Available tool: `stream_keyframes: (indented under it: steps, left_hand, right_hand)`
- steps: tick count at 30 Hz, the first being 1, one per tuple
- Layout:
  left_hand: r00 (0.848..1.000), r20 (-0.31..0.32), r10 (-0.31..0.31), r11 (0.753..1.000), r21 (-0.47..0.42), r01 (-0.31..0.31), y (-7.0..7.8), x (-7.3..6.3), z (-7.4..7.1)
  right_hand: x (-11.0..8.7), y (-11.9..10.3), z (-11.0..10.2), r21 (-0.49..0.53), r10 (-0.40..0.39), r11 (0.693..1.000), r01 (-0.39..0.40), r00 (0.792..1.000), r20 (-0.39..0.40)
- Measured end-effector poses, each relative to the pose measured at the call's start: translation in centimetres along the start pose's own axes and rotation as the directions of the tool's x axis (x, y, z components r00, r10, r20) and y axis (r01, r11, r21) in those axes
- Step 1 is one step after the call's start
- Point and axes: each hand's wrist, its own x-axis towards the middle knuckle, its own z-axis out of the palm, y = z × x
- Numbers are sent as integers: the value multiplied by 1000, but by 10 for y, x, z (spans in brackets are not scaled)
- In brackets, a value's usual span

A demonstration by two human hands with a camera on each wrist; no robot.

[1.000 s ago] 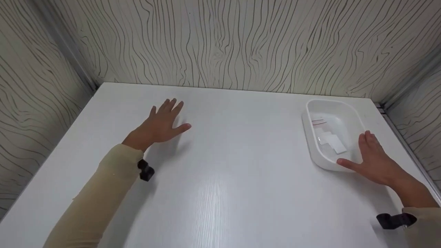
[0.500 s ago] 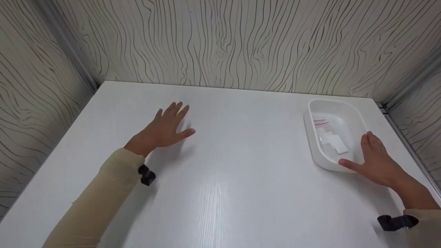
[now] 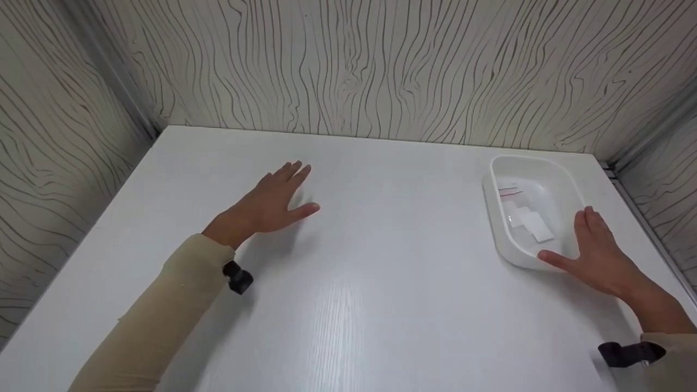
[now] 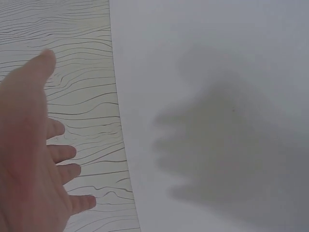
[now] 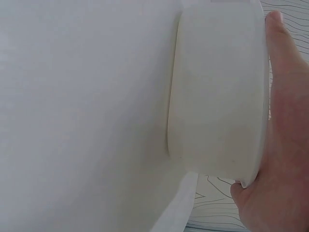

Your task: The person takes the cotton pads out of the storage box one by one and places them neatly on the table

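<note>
My left hand (image 3: 269, 204) hovers over the left part of the white table, fingers spread and nothing in it. Its shadow falls on the tabletop in the left wrist view, where the palm and fingertips (image 4: 72, 171) show. At the right stands a white plastic tub (image 3: 493, 223) with rounded corners. My right hand (image 3: 601, 258) lies at the tub's near right corner, with its fingers extended and the thumb along the near rim. The right wrist view shows this hand (image 5: 285, 145) against the tub's rim, with one fingertip beyond the corner.
Inside the tub lie small white flat pieces (image 3: 536, 226) and a clear bag (image 3: 510, 191) with red lines. The white table (image 3: 348, 245) meets wood-grain panels (image 3: 348, 71) at the back. A black wrist camera (image 3: 238, 277) sits on the left sleeve.
My left hand has drifted to the right and slightly nearer, still over the table. The right hand keeps its place at the tub's corner. The whole head view has shifted slightly.
</note>
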Motion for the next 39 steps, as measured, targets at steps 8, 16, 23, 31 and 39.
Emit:
stream_keyframes:
  steps: [8, 16, 23, 31, 39]
  left_hand:
    - [999, -7, 34, 985, -169, -35, 6, 2, 1]
    - [996, -37, 79, 930, -357, -87, 10, 6, 1]
    - [997, -27, 71, 789, -611, -73, 15, 7, 0]
    - [997, -9, 81, 600, -798, -56, 23, 8, 1]
    - [998, 21, 61, 395, -919, -5, 29, 12, 9]
  right_hand:
    - [-1, -2, 0, -4, -7, 1000, 7, 1000, -2]
    - [-4, -7, 2, -10, -7, 1000, 7, 1000, 1]
    - [-7, -12, 4, -10, -31, 999, 31, 1000, -3]
    - [-9, -18, 5, -18, -20, 1000, 20, 1000, 2]
    - [-12, -26, 9, -13, -30, 999, 30, 1000, -2]
